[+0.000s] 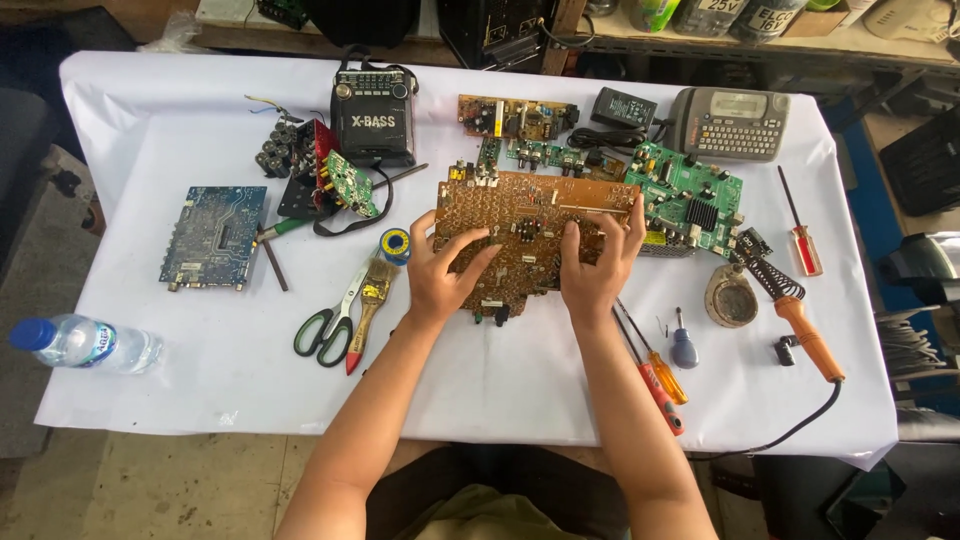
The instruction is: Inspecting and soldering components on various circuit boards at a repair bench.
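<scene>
Both hands pinch a brown circuit board (530, 238) at the frame's centre.
Left hand (440, 275) and right hand (598, 265) grip it; likely light, stiff, fragile, best held by edges.

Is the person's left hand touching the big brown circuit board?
Touching. The head view shows the left hand with its fingers lying flat on the brown circuit board; no gap is visible.

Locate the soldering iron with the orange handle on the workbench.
In the head view, the soldering iron lies on the white cloth to the person's right, its tip end by the round solder stand, below the green circuit board.
</scene>
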